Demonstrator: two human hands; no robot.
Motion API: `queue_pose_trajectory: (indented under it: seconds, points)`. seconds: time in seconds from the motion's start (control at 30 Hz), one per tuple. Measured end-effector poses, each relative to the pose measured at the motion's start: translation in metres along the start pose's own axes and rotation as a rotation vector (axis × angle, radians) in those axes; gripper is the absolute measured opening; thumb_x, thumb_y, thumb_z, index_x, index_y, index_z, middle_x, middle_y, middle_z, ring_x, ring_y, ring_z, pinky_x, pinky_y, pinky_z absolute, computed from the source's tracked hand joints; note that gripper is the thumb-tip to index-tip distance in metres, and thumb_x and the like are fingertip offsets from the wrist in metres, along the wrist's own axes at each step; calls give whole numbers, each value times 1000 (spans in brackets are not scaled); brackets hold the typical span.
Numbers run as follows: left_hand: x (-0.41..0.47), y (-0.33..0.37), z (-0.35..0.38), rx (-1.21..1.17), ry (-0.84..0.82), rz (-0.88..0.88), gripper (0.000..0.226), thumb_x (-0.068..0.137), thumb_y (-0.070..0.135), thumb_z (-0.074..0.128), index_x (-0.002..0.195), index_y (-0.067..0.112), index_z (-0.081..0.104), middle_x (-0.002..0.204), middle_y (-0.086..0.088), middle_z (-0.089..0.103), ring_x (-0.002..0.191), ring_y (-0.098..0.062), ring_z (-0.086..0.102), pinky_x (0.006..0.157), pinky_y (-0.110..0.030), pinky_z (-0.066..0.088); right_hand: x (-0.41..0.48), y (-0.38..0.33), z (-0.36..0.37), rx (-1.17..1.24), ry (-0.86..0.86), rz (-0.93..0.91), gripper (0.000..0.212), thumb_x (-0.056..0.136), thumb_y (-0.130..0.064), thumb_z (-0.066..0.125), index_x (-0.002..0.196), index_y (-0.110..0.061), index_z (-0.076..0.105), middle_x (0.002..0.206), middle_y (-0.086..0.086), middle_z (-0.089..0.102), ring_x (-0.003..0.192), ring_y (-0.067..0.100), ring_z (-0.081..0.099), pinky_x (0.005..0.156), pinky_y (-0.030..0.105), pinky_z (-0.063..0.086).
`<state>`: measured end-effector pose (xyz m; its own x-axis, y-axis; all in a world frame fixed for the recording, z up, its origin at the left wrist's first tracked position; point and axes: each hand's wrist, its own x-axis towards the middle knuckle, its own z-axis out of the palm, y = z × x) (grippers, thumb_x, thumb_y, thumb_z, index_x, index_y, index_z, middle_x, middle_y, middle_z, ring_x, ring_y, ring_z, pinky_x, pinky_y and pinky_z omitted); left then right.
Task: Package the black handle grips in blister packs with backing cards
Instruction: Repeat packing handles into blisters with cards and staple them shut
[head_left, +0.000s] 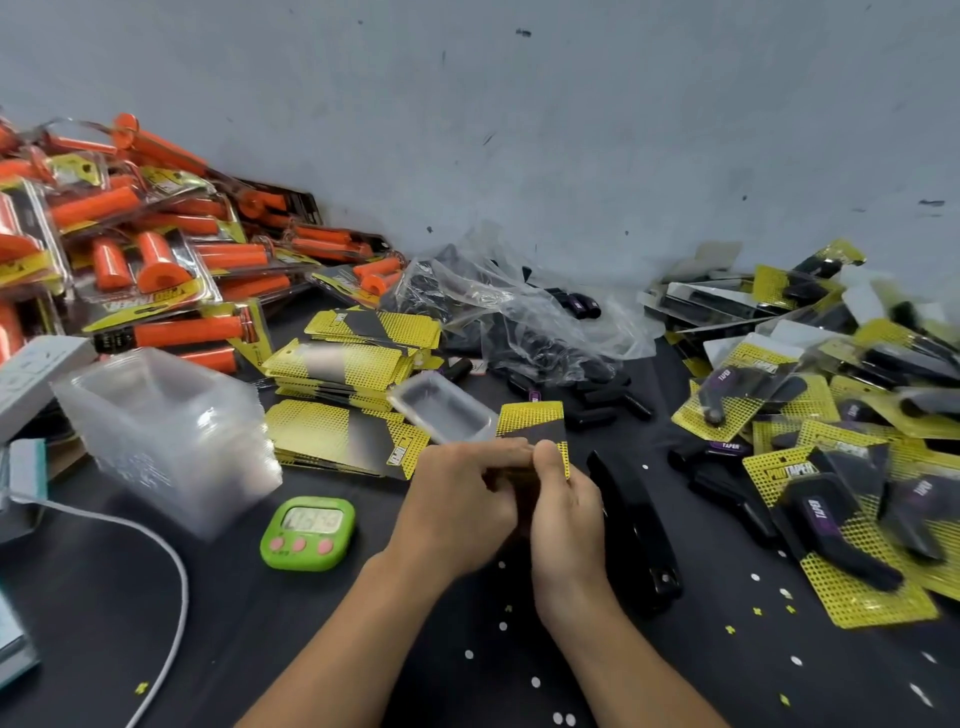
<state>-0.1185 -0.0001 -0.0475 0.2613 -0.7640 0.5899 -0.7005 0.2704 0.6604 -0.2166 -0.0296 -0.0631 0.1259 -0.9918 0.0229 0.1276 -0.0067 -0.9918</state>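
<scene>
Both my hands meet at the table's middle. My left hand (462, 499) and my right hand (563, 512) together pinch a yellow-and-black backing card (532, 423) with a clear blister shell (441, 408) tilted up behind it. Whether a grip sits inside is hidden by my fingers. Loose black handle grips (597, 405) lie just beyond, partly under a crumpled clear bag (519, 317). Stacks of yellow backing cards (343, 395) lie to the left. A stack of empty clear blisters (166, 431) stands further left.
Packed black grips (831, 467) pile up on the right. Packed orange grips (145, 249) are heaped at the back left. A black stapler (634, 525) lies right of my hands, a green timer (309, 532) to their left. A white cable (156, 561) crosses the near left.
</scene>
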Motion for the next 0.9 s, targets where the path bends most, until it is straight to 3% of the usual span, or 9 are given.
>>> queue_pose_trajectory:
  seconds: [0.1, 0.17, 0.23, 0.37, 0.47, 0.53, 0.63, 0.77, 0.9]
  points:
    - [2, -12, 2, -53, 54, -238, 51, 71, -1, 51, 88, 40, 74, 98, 27, 74, 100, 8, 66, 87, -11, 51, 1, 0, -1, 62, 110, 47, 32, 101, -27, 50, 85, -17, 76, 81, 9, 77, 77, 31, 74, 71, 51, 61]
    - [4, -19, 4, 179, 35, -216, 51, 81, -1, 60, 113, 36, 70, 124, 15, 68, 117, 1, 57, 96, -12, 41, -3, 0, -3, 86, 133, 64, 32, 106, -16, 45, 92, -11, 73, 79, 13, 75, 68, 35, 74, 59, 43, 61]
    - [5, -24, 9, 381, -77, -209, 49, 89, 17, 67, 136, 28, 58, 136, 7, 58, 127, -14, 48, 101, -24, 36, -7, 3, -6, 10, 180, 43, 29, 107, -13, 43, 99, -14, 71, 82, 6, 75, 69, 28, 75, 60, 40, 62]
    - [7, -23, 13, 540, -146, -233, 21, 96, 33, 62, 116, 31, 63, 113, 7, 69, 104, -19, 57, 79, -27, 30, -18, 10, -12, -167, 219, 15, 28, 104, -15, 47, 123, -26, 65, 107, -3, 71, 90, 19, 73, 79, 45, 63]
    - [9, -21, 9, 519, -62, -239, 16, 98, 34, 57, 102, 28, 71, 96, 6, 74, 95, -20, 60, 73, -29, 29, -25, 8, -11, -170, 209, 36, 26, 94, -10, 56, 106, -31, 65, 97, -6, 72, 82, 17, 73, 74, 45, 64]
    - [8, -22, 8, 524, -27, -219, 23, 94, 46, 59, 99, 27, 72, 88, 6, 74, 93, -20, 62, 87, -31, 38, -25, 6, -10, -186, 205, 45, 17, 86, -14, 61, 95, -28, 64, 89, -5, 72, 81, 20, 71, 77, 49, 62]
    - [9, -20, 3, 564, -22, -164, 47, 85, 62, 53, 117, 31, 67, 88, 10, 75, 103, -15, 66, 113, -38, 34, -24, -1, -10, -108, 189, 75, 17, 77, -26, 56, 89, -29, 68, 81, -6, 73, 81, 22, 72, 81, 53, 61]
    - [9, -18, -3, 641, -119, -127, 51, 82, 68, 59, 120, 36, 69, 103, 13, 75, 116, -11, 62, 117, -36, 25, -22, -2, -13, -69, 196, 90, 22, 80, -21, 55, 87, -36, 70, 79, -10, 74, 75, 17, 73, 76, 49, 63]
    - [7, -16, -5, 599, -125, -133, 36, 89, 53, 66, 117, 33, 75, 108, 11, 76, 112, -11, 62, 111, -28, 26, -21, 1, -13, -72, 203, 87, 26, 91, -10, 53, 86, -31, 69, 78, -16, 73, 69, 7, 73, 71, 43, 65]
